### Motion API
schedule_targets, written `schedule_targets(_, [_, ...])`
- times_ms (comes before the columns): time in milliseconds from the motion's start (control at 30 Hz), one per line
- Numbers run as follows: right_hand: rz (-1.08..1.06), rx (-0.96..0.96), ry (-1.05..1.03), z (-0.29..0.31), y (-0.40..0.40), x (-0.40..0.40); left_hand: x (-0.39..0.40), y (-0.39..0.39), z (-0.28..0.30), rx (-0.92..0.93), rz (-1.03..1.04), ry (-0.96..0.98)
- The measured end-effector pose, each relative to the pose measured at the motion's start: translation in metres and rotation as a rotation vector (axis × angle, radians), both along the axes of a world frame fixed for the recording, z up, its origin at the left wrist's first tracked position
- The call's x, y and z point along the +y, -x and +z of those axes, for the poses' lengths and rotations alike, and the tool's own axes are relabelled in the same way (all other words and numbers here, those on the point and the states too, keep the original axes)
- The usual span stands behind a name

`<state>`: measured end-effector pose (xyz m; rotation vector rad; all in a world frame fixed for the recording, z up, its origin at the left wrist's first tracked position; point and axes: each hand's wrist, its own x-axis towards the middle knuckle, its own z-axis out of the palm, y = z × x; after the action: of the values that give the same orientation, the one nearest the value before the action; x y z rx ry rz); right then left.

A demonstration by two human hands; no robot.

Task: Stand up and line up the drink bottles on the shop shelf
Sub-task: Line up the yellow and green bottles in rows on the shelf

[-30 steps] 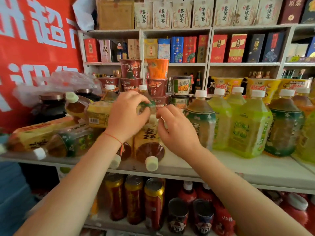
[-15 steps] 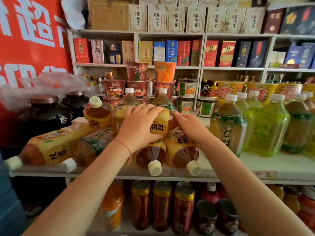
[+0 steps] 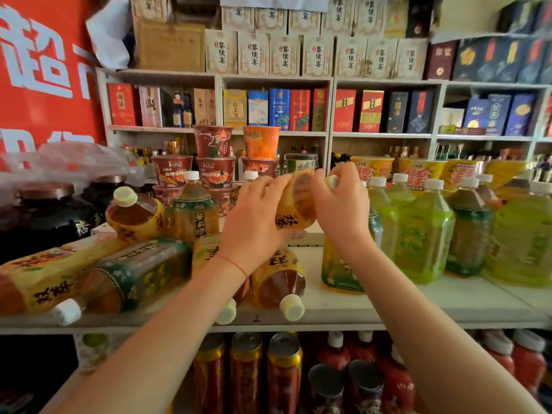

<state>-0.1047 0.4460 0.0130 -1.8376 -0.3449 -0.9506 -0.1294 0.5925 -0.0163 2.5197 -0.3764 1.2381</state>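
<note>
A yellow-labelled tea bottle (image 3: pixel 295 204) hangs tilted above the white shelf (image 3: pixel 388 306), lifted off the pile. My left hand (image 3: pixel 254 222) wraps its lower body and my right hand (image 3: pixel 340 210) grips its neck near the cap. Below them several bottles lie on their sides: a yellow one (image 3: pixel 277 279) with its cap towards me, a green-labelled one (image 3: pixel 128 276) and another yellow one (image 3: pixel 38 282) at the left. One green-labelled bottle (image 3: pixel 194 213) stands upright behind the pile. To the right, upright bottles (image 3: pixel 424 231) stand in rows.
Instant noodle cups (image 3: pixel 215 168) are stacked behind the bottles. Dark jars (image 3: pixel 50 210) under a plastic bag stand at the left. Cans (image 3: pixel 248 372) and red bottles fill the shelf below. Boxed goods line the back shelves.
Both hands have lifted a yellow-labelled bottle off the pile and raised it, turning its cap end up and to the right. The camera view has shifted slightly lower and closer.
</note>
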Motion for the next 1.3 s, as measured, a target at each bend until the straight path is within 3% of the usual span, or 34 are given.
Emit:
schedule_targets(200, [-0.197, -0.274, 0.271, 0.001, -0.005, -0.008, -0.032, -0.014, 0.004, 0.096, -0.076, 0.149])
schedule_targets(600, [-0.298, -0.181, 0.755, 0.013, -0.036, -0.008, -0.049, -0.025, 0.003, 0.327, 0.029, 0.175])
schedule_targets(767, [-0.468, -0.400, 0.595, 0.000, -0.058, -0.025, -0.052, -0.038, 0.009, 0.377, 0.064, 0.171])
schedule_targets(967, [-0.487, -0.128, 0.566, -0.026, -0.061, -0.047, -0.063, -0.062, 0.011, 0.473, 0.069, 0.234])
schedule_targets(1100, [-0.432, -0.219, 0.530, -0.034, -0.059, -0.051, -0.065, -0.075, 0.010, 0.505, 0.031, 0.241])
schedule_targets(1300, [-0.422, -0.233, 0.507, -0.034, -0.061, -0.052, -0.069, -0.079, 0.006, 0.634, -0.174, 0.428])
